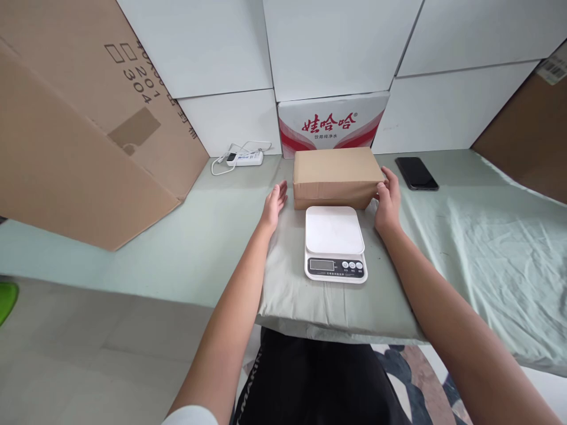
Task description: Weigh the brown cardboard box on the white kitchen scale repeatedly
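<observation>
A small brown cardboard box point(334, 175) lies on the table covered with pale green cloth point(212, 236), just behind a white digital kitchen scale point(334, 243) whose platform is bare. My right hand point(388, 203) rests against the box's right end, fingers curled on its lower corner. My left hand point(274, 205) hovers a little left of the box's left end, fingers stretched out, palm facing the box, apart from it.
A large tilted cardboard carton point(80, 124) fills the left. A white and red printed carton point(332, 121) stands behind the box against white wall panels. A white power strip with cable point(243, 157) lies back left, a black phone point(416, 173) back right.
</observation>
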`<state>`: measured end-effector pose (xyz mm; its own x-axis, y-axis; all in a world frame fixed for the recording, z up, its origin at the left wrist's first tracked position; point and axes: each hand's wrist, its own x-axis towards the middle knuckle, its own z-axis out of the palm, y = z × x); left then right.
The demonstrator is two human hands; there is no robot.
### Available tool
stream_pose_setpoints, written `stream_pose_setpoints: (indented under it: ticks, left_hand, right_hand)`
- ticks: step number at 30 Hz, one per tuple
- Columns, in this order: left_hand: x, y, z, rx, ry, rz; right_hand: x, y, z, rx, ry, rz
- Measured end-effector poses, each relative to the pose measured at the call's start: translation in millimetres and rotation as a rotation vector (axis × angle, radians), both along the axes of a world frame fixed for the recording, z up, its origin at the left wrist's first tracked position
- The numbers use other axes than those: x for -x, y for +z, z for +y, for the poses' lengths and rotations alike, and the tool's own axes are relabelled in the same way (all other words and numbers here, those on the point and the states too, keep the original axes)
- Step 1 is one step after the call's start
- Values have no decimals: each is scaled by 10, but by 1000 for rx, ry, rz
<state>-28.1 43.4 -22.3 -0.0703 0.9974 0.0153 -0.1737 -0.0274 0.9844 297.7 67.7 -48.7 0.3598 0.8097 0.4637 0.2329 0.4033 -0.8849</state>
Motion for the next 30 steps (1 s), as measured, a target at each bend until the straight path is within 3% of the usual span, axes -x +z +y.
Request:
stream_pose_setpoints:
  ticks: [13,23,26,30]
  left_hand:
    - [-65,-78,9,23,-91,45]
    - [-111,-51,-21,-24,-125,47]
    - [-128,-22,-10,-85,-133,51]
    - [-154,72,-109,-233,-60,93]
  right_hand:
    - [-11,-55,15,0,50,-60]
    - [23,-14,-6,46,2,-140]
    - [74,38,-10,28,33,-162]
    - [142,253,-128,-120,80,-192]
